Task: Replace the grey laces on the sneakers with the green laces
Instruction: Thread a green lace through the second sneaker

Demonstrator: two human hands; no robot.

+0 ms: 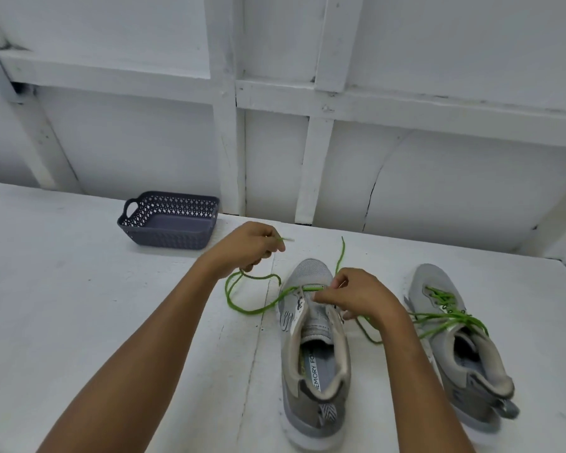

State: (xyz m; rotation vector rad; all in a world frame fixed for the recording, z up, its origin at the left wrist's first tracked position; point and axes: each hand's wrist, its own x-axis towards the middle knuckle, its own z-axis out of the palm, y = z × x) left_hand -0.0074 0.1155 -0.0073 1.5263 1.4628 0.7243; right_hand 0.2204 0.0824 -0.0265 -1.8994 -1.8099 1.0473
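Now left hand pinching green lace tip; right hand pinching same lace beside left sneaker front eyelets.

The right hand covers the right-side eyelets of the half-laced sneaker, so the green lace's path there is unseen. Its insole print is partly hidden. The laced sneaker's heel is blurred. Both forearms run off the bottom edge.

Left hand pinches green lace tip; right hand pinches lace at sneaker eyelets; basket behind.
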